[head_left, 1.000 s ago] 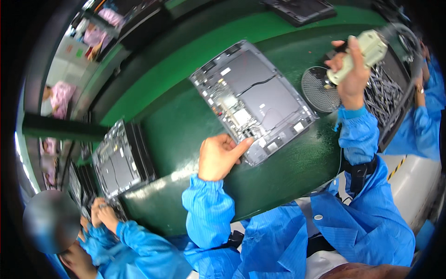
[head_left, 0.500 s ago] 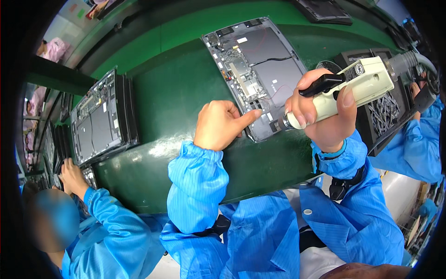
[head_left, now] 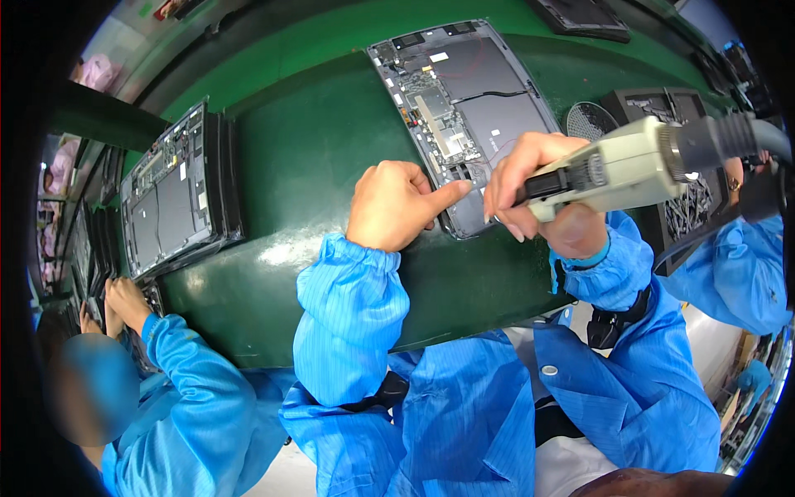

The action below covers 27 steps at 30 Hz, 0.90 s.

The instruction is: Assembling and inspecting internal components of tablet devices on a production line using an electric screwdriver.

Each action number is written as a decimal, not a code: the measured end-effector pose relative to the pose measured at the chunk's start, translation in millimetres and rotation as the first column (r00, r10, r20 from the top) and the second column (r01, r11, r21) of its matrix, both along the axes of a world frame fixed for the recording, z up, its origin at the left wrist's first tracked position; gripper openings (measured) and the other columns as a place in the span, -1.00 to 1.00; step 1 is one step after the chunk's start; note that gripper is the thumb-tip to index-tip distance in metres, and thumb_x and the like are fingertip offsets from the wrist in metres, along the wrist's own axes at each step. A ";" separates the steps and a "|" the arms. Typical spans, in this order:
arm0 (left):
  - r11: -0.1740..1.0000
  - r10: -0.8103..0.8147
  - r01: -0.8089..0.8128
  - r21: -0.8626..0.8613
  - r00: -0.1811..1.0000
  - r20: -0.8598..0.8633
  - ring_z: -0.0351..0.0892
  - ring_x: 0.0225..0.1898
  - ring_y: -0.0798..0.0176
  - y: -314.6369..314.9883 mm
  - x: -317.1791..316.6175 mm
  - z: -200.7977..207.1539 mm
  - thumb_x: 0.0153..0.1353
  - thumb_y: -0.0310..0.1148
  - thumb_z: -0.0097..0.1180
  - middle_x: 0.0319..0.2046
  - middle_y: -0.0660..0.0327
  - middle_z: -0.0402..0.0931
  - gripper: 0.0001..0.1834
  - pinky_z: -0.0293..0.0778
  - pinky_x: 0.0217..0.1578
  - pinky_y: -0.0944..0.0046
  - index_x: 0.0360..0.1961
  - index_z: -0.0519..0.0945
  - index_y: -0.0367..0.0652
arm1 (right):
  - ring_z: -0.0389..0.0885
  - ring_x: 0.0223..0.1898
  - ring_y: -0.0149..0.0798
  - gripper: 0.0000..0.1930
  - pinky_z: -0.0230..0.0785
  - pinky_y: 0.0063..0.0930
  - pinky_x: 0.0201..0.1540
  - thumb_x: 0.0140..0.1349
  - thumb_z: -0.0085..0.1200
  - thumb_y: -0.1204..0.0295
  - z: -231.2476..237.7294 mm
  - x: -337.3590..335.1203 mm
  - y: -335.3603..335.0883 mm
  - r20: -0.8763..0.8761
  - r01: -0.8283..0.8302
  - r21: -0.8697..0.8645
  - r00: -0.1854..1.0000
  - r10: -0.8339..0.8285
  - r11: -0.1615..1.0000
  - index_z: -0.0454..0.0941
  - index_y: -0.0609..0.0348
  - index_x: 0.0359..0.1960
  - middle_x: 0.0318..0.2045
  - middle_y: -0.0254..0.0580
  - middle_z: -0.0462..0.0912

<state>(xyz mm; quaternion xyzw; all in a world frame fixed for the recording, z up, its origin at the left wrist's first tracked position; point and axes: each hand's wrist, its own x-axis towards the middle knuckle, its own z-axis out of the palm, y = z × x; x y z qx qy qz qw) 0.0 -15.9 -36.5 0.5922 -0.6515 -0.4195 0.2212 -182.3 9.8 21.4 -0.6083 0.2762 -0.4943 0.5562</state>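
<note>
An opened laptop (head_left: 497,112), its circuit board and dark battery packs exposed, lies slanted on the green bench. At its near left corner is my left hand (head_left: 389,207), fingers curled in and thumb laid over the edge. My right hand (head_left: 534,182) is wrapped round a cream electric screwdriver (head_left: 617,170) with a black lever, held low over the near right part of the laptop. A thick grey cable runs off its rear to the right. The screwdriver's bit is hidden behind my fingers, so I cannot tell whether it touches the laptop.
A stack of similar opened laptops (head_left: 170,195) stands on the left. Right of mine are a round mesh dish (head_left: 590,120) and a black divided tray (head_left: 662,103) holding metal parts. Co-workers' blue sleeves (head_left: 195,389) show on both sides. Another dark panel (head_left: 580,18) lies at the back.
My right hand has shifted slightly left, and the screwdriver has swung so its handle lies flatter, its front now hidden by my fingers. My left hand stays at the laptop's corner.
</note>
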 end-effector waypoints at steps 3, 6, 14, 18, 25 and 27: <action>1.000 0.000 0.000 -0.001 1.000 0.009 0.53 -0.67 0.14 0.3 -3.7 -4.3 -0.18 0.04 0.37 -0.78 0.06 0.48 -0.46 0.44 -0.55 0.19 -0.77 0.53 -0.28 | 0.39 -0.69 -0.44 -0.28 0.40 -0.47 -0.44 -0.06 0.18 -0.26 -12.4 -2.1 6.2 0.003 0.076 0.034 0.997 -0.076 0.996 0.39 0.31 -0.42 -0.75 -0.31 0.39; 1.000 -0.001 0.001 -0.017 1.000 0.002 0.53 -0.67 0.15 -5.1 -8.8 -11.6 -0.16 0.04 0.36 -0.77 0.07 0.49 -0.47 0.44 -0.54 0.19 -0.77 0.52 -0.27 | 0.37 -0.67 -0.45 -0.28 0.38 -0.45 -0.39 0.11 0.04 -0.17 -22.9 -6.2 0.0 0.106 0.131 0.001 0.986 -0.130 0.991 0.39 0.45 -0.18 -0.74 -0.32 0.38; 1.000 0.011 -0.011 -0.003 0.998 0.060 0.55 -0.69 0.31 -6.8 -10.6 12.9 -0.06 0.01 0.32 -0.80 0.20 0.52 -0.52 0.49 -0.49 0.31 -0.74 0.57 -0.23 | 0.44 -0.59 -0.39 -0.51 0.44 -0.42 -0.22 0.34 -0.14 0.10 -12.3 -116.7 1.7 0.229 0.613 0.069 0.759 -0.610 0.787 0.41 0.40 -0.06 -0.59 -0.22 0.48; 0.998 0.008 -0.009 0.066 1.000 0.013 0.56 -0.67 0.33 -3.8 -3.1 9.2 -0.01 -0.04 0.30 -0.77 0.19 0.54 -0.56 0.49 -0.48 0.30 -0.70 0.59 -0.25 | 0.56 -0.25 -0.27 -0.59 0.40 -0.40 -0.09 0.35 -0.09 0.23 -25.4 -120.7 25.3 -0.130 0.818 0.013 0.571 -0.811 0.574 0.35 0.38 0.01 -0.30 -0.07 0.56; 0.986 -0.072 0.090 0.139 0.989 -0.128 0.55 -0.66 0.36 -4.3 1.5 0.3 0.06 -0.12 0.29 -0.70 0.14 0.58 -0.60 0.46 -0.51 0.34 -0.60 0.61 -0.30 | 0.53 -0.24 -0.40 -0.78 0.40 -0.56 -0.18 0.19 0.08 0.54 -64.7 -91.3 87.8 -0.355 0.737 -0.299 0.504 -0.787 0.606 0.52 0.37 -0.14 -0.14 -0.11 0.52; 0.987 -0.066 0.086 0.135 0.987 -0.144 0.51 -0.70 0.39 -4.9 3.1 5.4 0.07 -0.15 0.28 -0.70 0.15 0.58 -0.62 0.42 -0.59 0.34 -0.58 0.60 -0.32 | 0.59 -0.27 -0.40 -0.60 0.47 -0.58 -0.32 0.17 0.13 0.51 -50.9 -68.3 76.5 -0.537 0.703 -0.124 0.545 -0.643 0.700 0.42 0.42 0.04 -0.06 -0.02 0.52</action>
